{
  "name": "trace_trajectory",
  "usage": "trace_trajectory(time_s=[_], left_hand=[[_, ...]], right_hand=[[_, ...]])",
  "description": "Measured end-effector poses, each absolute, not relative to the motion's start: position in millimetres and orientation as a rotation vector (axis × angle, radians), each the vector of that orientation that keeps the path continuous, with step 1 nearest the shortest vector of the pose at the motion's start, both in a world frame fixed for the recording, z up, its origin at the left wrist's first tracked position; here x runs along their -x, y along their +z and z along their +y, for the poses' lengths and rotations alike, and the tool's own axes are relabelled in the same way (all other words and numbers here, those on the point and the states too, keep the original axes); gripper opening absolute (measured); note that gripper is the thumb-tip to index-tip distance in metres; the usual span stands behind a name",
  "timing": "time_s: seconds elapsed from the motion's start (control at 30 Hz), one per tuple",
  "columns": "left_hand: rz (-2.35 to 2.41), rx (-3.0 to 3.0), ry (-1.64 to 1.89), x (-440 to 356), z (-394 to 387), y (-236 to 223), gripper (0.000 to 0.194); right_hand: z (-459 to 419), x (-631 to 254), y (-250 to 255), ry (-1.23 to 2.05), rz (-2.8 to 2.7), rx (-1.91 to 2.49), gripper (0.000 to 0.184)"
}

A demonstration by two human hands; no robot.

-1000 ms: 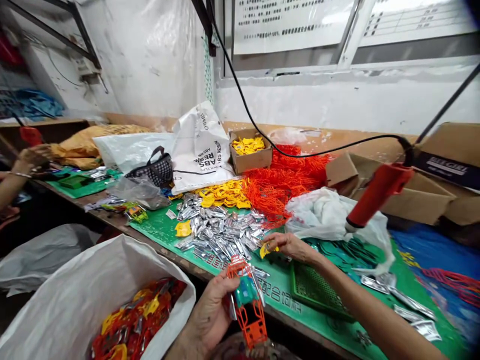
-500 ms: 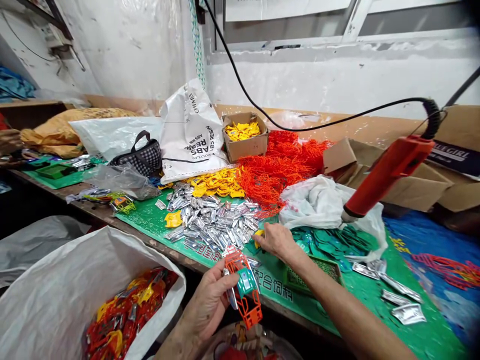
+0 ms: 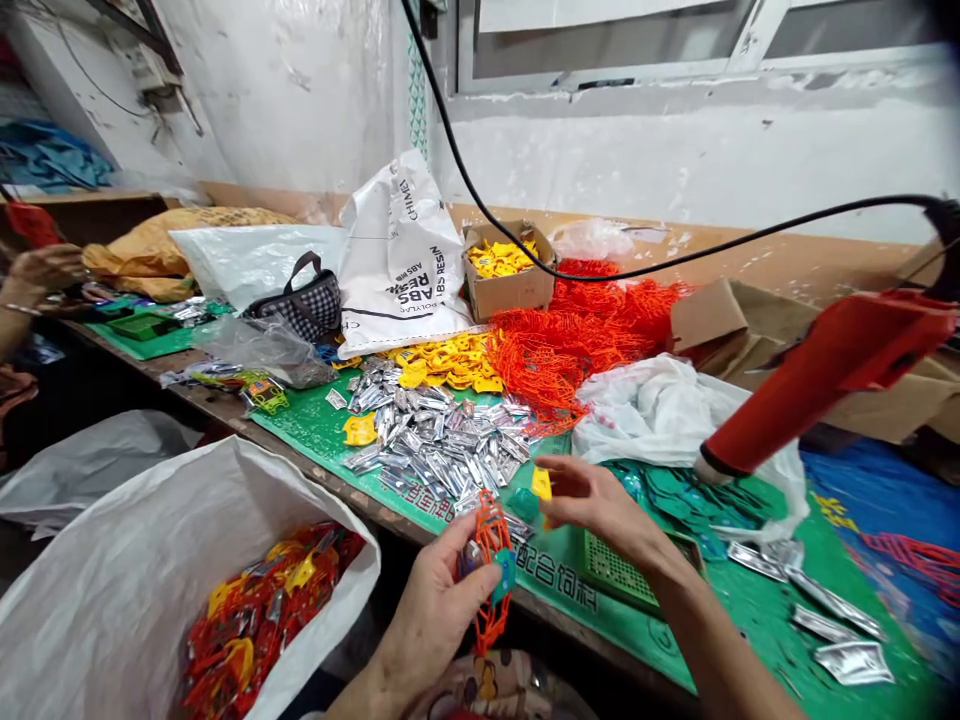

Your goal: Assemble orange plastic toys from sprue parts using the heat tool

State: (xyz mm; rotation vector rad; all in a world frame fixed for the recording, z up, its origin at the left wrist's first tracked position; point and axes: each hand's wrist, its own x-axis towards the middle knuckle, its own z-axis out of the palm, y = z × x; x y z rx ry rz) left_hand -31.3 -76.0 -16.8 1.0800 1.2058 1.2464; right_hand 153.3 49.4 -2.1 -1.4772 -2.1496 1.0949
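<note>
My left hand is closed around an orange plastic frame with a teal piece fitted on it, held upright at the table's front edge. Between thumb and fingers of my right hand is a small yellow plastic piece, just right of the frame and apart from it. A heap of silver plastic parts lies beyond my hands. Beneath my right forearm stands a green basket. A red electric screwdriver hangs at the right over teal parts.
A white sack of assembled orange and yellow pieces stands at the left. Behind lie yellow parts, orange frames, a cardboard box and a white plastic bag. Another person's hand shows at far left.
My right hand has lifted the yellow piece off the table and drawn it nearer. The orange frame has turned more edge-on in my left hand. The screwdriver appears swung rightward.
</note>
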Motion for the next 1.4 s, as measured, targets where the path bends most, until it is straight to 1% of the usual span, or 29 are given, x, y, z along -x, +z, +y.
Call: trace_trajectory(time_s=[0.03, 0.07, 0.1, 0.13, 0.2, 0.27, 0.33, 0.4, 0.63, 0.8, 0.97, 1.23, 1.4], left_hand=[[1.279, -1.209, 1.259, 29.2, -75.1, -16.7, 0.047], [1.337, -1.357, 1.277, 26.1, -74.2, -17.1, 0.048], [1.367, -1.519, 1.301, 22.3, -73.1, -17.8, 0.049], [1.367, -1.687, 1.329, 17.9, -72.1, -18.9, 0.050], [1.311, -2.004, 1.369, 8.6, -70.4, -21.5, 0.056], [1.268, -2.243, 1.334, 0.2, -69.4, -23.6, 0.065], [1.279, -2.388, 1.258, -6.0, -69.0, -25.3, 0.071], [1.307, -2.475, 1.211, -9.9, -68.8, -27.9, 0.073], [1.377, -2.622, 1.121, -13.5, -66.8, -42.1, 0.053], [1.398, -2.706, 1.087, -12.3, -64.9, -38.4, 0.042], [1.407, -2.758, 1.097, -11.7, -64.9, -36.4, 0.041], [1.425, -2.732, 1.109, -13.9, -66.6, -51.3, 0.042], [1.338, -2.657, 1.132, -11.4, -67.5, -41.4, 0.045]], right_hand=[[38.6, -161.4, -6.1, 1.187, -2.072, 1.375, 0.063], [27.7, -168.1, -12.3, 1.409, -1.795, 1.134, 0.072], [17.3, -173.3, -19.9, 1.546, -1.543, 0.956, 0.075], [7.7, -176.7, -28.2, 1.615, -1.352, 0.856, 0.075], [-7.7, -179.2, -43.3, 1.661, -1.126, 0.760, 0.073], [-18.0, -178.5, -53.2, 1.647, -1.038, 0.730, 0.073], [-24.3, -177.6, -57.7, 1.624, -0.999, 0.696, 0.073], [-28.1, -177.9, -58.5, 1.607, -0.978, 0.667, 0.072], [-34.1, -182.1, -59.2, 1.599, -0.999, 0.645, 0.070], [-34.9, -181.6, -62.3, 1.551, -1.040, 0.649, 0.069], [-35.3, -182.7, -64.6, 1.510, -1.094, 0.681, 0.067], [-38.5, -183.6, -67.6, 1.497, -1.128, 0.701, 0.067], [-38.5, -180.6, -60.4, 1.432, -1.131, 0.706, 0.065]])
